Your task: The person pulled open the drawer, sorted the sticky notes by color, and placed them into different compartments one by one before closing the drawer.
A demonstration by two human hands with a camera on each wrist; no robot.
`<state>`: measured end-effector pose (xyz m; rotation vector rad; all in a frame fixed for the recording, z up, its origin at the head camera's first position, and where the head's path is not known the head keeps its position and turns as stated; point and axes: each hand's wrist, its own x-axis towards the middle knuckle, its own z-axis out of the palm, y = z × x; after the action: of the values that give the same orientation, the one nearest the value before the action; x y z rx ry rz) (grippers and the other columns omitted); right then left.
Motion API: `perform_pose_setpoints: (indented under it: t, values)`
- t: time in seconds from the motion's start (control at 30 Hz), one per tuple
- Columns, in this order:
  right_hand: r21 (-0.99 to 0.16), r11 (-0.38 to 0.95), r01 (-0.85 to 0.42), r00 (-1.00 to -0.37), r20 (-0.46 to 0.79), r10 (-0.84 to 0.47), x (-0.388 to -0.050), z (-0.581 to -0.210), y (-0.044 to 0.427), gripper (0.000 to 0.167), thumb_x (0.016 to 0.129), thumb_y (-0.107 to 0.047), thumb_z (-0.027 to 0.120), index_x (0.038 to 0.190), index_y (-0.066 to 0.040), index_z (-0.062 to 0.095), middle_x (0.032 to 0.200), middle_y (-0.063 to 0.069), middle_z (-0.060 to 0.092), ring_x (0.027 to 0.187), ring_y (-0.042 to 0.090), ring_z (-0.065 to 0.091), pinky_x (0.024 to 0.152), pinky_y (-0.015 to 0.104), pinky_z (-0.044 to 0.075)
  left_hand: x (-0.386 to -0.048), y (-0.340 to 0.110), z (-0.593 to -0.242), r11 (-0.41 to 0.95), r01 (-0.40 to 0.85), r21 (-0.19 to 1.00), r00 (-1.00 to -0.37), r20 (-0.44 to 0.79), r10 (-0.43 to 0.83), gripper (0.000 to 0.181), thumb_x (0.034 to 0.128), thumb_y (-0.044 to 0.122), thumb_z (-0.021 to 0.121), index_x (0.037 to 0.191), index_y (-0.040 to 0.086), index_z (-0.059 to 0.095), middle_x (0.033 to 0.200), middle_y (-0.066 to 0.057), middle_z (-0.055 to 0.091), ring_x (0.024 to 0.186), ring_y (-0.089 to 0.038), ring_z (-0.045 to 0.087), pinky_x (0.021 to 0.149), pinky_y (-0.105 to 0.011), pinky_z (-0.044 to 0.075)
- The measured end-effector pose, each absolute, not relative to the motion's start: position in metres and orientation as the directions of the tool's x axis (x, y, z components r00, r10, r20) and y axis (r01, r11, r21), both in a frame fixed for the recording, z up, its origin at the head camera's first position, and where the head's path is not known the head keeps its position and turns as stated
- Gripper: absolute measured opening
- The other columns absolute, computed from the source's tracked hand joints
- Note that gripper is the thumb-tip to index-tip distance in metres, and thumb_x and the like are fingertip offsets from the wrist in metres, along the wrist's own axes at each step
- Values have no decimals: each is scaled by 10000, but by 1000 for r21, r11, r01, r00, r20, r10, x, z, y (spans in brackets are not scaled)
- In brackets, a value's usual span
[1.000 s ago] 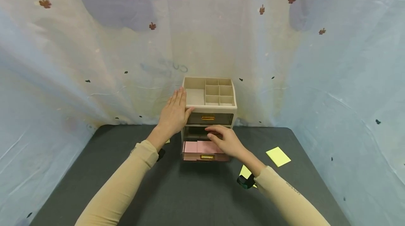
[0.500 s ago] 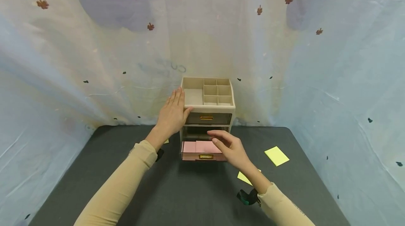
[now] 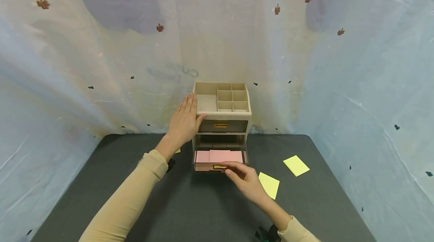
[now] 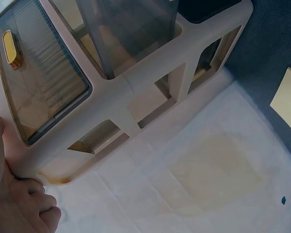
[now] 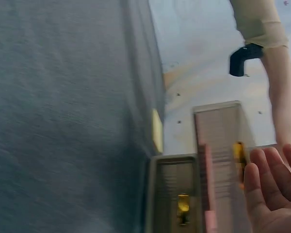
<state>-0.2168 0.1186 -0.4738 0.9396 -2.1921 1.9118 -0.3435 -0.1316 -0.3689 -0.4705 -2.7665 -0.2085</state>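
Note:
A cream desktop drawer organizer (image 3: pixel 223 114) stands against the back curtain. Its upper drawer is closed. Below that, a clear drawer (image 3: pixel 200 167) with pink sticky notes (image 3: pixel 220 156) in it is pulled out. My left hand (image 3: pixel 183 123) rests on the organizer's upper left edge with fingers extended and thumb over the front. At the pulled-out drawer's front, my right hand (image 3: pixel 249 183) has its fingertips at the gold handle (image 5: pixel 240 155); they cover the handle's right part in the head view. A lower drawer with its own gold handle (image 5: pixel 183 204) shows in the right wrist view.
Yellow sticky notes lie on the dark table (image 3: pixel 217 212): one pad (image 3: pixel 296 165) at right, another note (image 3: pixel 269 184) nearer my right wrist, and a yellow corner (image 3: pixel 178 151) behind my left arm. A patterned curtain (image 3: pixel 217 46) encloses the back and sides.
My right hand has moved down from above the pulled-out drawer to its front handle. The yellow note beside my right wrist is now more exposed. My left hand stays on the organizer.

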Motion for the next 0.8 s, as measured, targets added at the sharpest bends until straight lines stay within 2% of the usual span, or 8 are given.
perform_pose_setpoints:
  t: [0.13,0.23,0.3,0.43,0.53,0.67,0.8]
  values:
    - [-893,67,-446,-838,390,-383,-213,-488,117,271,1052,-69,619,1301,11,691,1275,168,713,1131,327,710,969,257,566,-343,-132,-369,935,344,82,-890,345,297,794,1124,506,325,1644,-37,67,1723,-199,12,1593,-384,103,1280,-512,187]
    - [-901,98,-424,-851,358,-384,-212,-498,117,273,1055,-88,621,1303,-3,695,1285,166,712,1135,338,709,969,250,564,-343,-132,-369,935,345,81,-889,348,298,793,1124,509,320,1644,-39,79,1724,-198,18,1593,-382,107,1284,-506,175]
    - [-905,117,-408,-860,338,-382,-211,-504,117,268,1055,-97,623,1299,-17,700,1274,178,713,1135,396,696,962,242,564,-343,-133,-369,935,345,85,-890,346,297,793,1123,510,319,1644,-39,82,1724,-198,22,1592,-383,111,1286,-502,166]
    - [-918,146,-368,-878,291,-379,-211,-510,115,264,1065,-126,614,1298,-36,700,1266,201,707,1117,343,711,941,248,573,-343,-133,-369,933,349,93,-889,346,298,794,1123,510,322,1643,-39,80,1723,-201,25,1590,-387,120,1285,-503,165]
    - [-931,155,-331,-893,256,-371,-212,-512,113,289,1075,-152,602,1312,-7,684,1267,178,712,1096,289,725,921,325,599,-343,-133,-369,932,349,97,-890,347,297,795,1123,509,324,1644,-39,79,1725,-200,20,1591,-387,115,1285,-506,165]
    - [-951,143,-273,-914,210,-347,-214,-511,108,332,1090,-180,576,1326,37,661,1258,171,723,1069,281,732,900,424,608,-343,-133,-369,932,349,101,-890,349,295,793,1123,507,324,1646,-39,83,1726,-200,22,1592,-386,115,1285,-507,165]
    - [-970,108,-216,-932,171,-319,-216,-509,102,353,1107,-203,540,1312,55,665,1237,205,728,1055,335,731,881,374,613,-343,-133,-369,930,353,103,-888,349,298,794,1123,506,328,1645,-40,83,1725,-202,25,1590,-389,118,1284,-508,168]
